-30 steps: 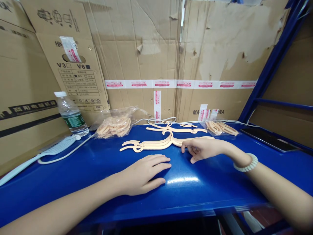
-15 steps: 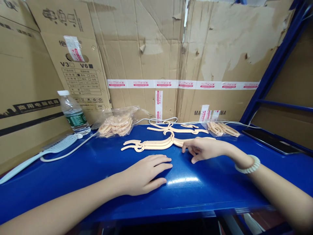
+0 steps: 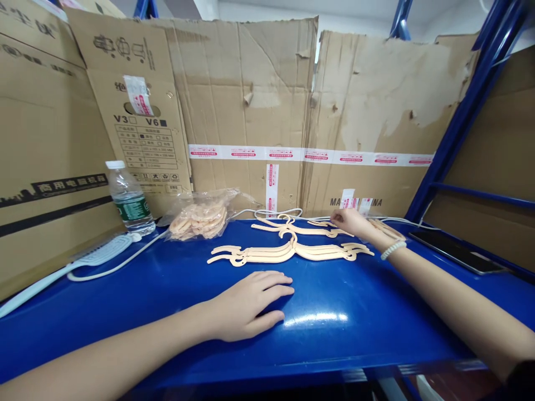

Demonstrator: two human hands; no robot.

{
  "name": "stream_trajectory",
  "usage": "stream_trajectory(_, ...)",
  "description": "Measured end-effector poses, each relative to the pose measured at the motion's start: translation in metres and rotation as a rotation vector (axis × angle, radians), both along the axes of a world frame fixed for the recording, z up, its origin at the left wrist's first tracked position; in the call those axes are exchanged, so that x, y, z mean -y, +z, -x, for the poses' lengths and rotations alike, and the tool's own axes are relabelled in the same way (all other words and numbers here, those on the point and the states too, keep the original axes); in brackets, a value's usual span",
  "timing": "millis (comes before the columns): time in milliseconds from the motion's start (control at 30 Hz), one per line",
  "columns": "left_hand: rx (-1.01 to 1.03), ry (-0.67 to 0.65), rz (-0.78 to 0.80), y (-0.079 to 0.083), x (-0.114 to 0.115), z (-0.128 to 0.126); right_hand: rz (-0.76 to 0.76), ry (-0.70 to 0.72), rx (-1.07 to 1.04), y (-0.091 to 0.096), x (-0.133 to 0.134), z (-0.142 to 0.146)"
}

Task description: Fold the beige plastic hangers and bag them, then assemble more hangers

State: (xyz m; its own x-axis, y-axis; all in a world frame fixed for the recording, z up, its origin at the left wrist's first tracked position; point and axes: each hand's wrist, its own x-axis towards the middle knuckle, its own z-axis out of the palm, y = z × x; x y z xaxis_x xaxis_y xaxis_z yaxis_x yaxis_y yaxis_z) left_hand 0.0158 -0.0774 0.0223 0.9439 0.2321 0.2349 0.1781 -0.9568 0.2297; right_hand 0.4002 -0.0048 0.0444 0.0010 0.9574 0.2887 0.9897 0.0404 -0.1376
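Observation:
My left hand (image 3: pixel 253 303) lies palm down on the blue table, fingers stretched out and apart, holding nothing. In front of it rests a row of beige folding clothes hangers (image 3: pixel 267 255), laid close together with their hooks toward the back. Farther back lies another beige hanger (image 3: pixel 305 229) with its hook folded up. My right hand (image 3: pixel 350 220) reaches over the back right of the table, its fingers curled together beside a small loose beige hanger piece (image 3: pixel 320 224). Whatever is between those fingertips is hidden. A bag of beige hanger parts (image 3: pixel 387 228) is partly covered by the right wrist.
A clear bag of beige parts (image 3: pixel 200 217) sits back left, near a water bottle (image 3: pixel 131 203) and a pale hairbrush (image 3: pixel 100 253). A white cable (image 3: pixel 121 272) runs along the table (image 3: pixel 334 345). A dark phone or tablet (image 3: pixel 455 252) lies right; cardboard (image 3: pixel 251 111) stands behind.
My right hand has moved back and away from the front hangers to the rear of the table. The left hand stays put. The view has tilted up slightly.

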Motion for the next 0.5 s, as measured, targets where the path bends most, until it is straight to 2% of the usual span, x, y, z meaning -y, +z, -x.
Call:
stream_trajectory(133,0.001,-0.008,0.008,0.0,-0.001,-0.002,0.056,-0.061,0.065,-0.01,-0.016,-0.007)
stream_trajectory(300,0.007,0.002,0.058,-0.001,-0.004,-0.002,0.082,-0.094,0.086,-0.02,-0.015,-0.012)
stream_trajectory(500,0.046,-0.008,0.115,-0.001,-0.005,-0.003,0.021,-0.099,0.096,-0.009,-0.005,-0.015)
